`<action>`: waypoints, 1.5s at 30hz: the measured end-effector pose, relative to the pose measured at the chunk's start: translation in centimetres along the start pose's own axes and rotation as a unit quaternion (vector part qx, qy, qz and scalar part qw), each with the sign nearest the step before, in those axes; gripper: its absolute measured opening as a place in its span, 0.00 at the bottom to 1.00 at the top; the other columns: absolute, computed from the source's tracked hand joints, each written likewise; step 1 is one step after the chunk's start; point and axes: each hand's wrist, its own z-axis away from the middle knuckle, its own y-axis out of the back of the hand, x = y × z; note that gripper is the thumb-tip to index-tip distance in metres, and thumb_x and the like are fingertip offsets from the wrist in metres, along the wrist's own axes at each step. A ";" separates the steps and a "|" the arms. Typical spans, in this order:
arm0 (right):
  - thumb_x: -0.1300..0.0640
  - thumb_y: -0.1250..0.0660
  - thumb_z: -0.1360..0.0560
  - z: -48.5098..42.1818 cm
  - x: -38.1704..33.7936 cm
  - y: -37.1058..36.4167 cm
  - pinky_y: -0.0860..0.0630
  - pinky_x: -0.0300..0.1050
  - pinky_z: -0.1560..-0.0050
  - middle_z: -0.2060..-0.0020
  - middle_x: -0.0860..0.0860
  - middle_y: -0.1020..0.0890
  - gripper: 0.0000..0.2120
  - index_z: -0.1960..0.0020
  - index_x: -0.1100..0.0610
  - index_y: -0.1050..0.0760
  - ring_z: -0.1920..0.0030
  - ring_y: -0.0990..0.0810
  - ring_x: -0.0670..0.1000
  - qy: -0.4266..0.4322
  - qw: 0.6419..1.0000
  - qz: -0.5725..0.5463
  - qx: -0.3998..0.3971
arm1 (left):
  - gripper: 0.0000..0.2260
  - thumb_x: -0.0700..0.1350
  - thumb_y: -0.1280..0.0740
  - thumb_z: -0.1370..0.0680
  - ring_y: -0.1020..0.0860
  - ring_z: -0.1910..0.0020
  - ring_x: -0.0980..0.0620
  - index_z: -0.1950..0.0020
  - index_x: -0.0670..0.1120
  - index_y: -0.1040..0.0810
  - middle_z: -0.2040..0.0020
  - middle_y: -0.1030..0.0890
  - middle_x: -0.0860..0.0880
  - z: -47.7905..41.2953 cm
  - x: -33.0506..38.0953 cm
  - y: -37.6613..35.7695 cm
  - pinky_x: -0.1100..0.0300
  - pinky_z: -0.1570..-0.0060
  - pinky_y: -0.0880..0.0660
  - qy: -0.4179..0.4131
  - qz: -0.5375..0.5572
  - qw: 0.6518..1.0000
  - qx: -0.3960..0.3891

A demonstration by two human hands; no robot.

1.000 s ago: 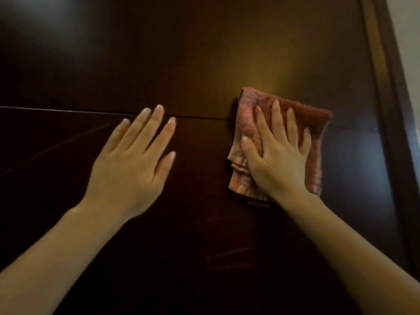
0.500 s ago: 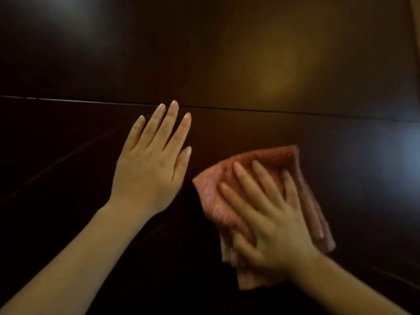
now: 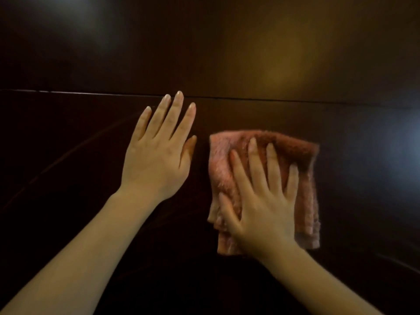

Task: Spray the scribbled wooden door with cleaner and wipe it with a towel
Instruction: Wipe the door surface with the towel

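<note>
The dark glossy wooden door [image 3: 250, 53] fills the whole view. A thin horizontal groove [image 3: 68, 93] crosses it above my fingertips. A folded pink-red towel [image 3: 304, 185] lies flat against the door below the groove, right of centre. My right hand [image 3: 261, 201] presses on the towel with fingers spread, pinning it to the wood. My left hand [image 3: 159, 155] rests flat on the bare door just left of the towel, fingers apart and pointing up, holding nothing. Faint curved marks show on the wood left of that hand. No spray bottle is in view.
Light reflections glare on the door at the upper left, upper middle and right edge [image 3: 409, 142]. Nothing else is visible besides my forearms coming in from the bottom corners.
My right hand slid the towel from the groove near the door's right edge down and left, then turned it squarer. The view shifted left, so the door frame left the picture.
</note>
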 end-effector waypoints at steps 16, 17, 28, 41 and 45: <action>0.39 0.56 0.27 -8.1 7.5 2.1 0.63 0.59 0.29 0.24 0.50 0.51 0.32 0.24 0.46 0.51 0.25 0.58 0.52 -0.056 0.998 -0.012 -0.003 | 0.23 0.54 0.56 0.20 0.52 0.25 0.51 0.26 0.47 0.50 0.24 0.47 0.47 0.2 -0.1 0.4 0.56 0.28 0.56 -0.004 0.004 1.000 -0.030; 0.38 0.58 0.27 -8.2 6.8 2.1 0.65 0.58 0.29 0.24 0.49 0.54 0.32 0.24 0.46 0.53 0.25 0.60 0.51 -0.076 0.997 -0.013 -0.002 | 0.23 0.53 0.56 0.20 0.51 0.25 0.51 0.26 0.47 0.49 0.24 0.46 0.46 0.1 -0.1 0.4 0.56 0.28 0.56 -0.007 0.003 0.999 -0.031; 0.42 0.51 0.25 0.1 3.3 0.4 0.58 0.56 0.29 0.26 0.51 0.49 0.31 0.26 0.51 0.51 0.26 0.53 0.53 -0.061 0.998 -0.029 0.019 | 0.24 0.53 0.54 0.20 0.49 0.26 0.49 0.25 0.45 0.45 0.24 0.44 0.44 0.3 -0.3 0.4 0.52 0.28 0.52 -0.006 0.009 1.000 -0.027; 0.44 0.51 0.24 2.8 12.6 2.0 0.62 0.47 0.28 0.26 0.50 0.50 0.29 0.27 0.52 0.52 0.26 0.55 0.48 -0.105 0.994 -0.001 -0.004 | 0.24 0.51 0.50 0.22 0.41 0.27 0.43 0.28 0.42 0.35 0.27 0.37 0.41 2.5 13.3 -1.3 0.46 0.29 0.49 -0.077 0.092 0.991 -0.055; 0.44 0.51 0.24 5.5 16.2 1.8 0.61 0.46 0.28 0.26 0.50 0.48 0.29 0.26 0.52 0.50 0.26 0.53 0.50 -0.138 0.990 0.008 0.004 | 0.25 0.51 0.49 0.21 0.43 0.26 0.41 0.27 0.41 0.40 0.26 0.40 0.39 2.8 14.1 -2.2 0.45 0.29 0.48 -0.063 0.080 0.994 -0.041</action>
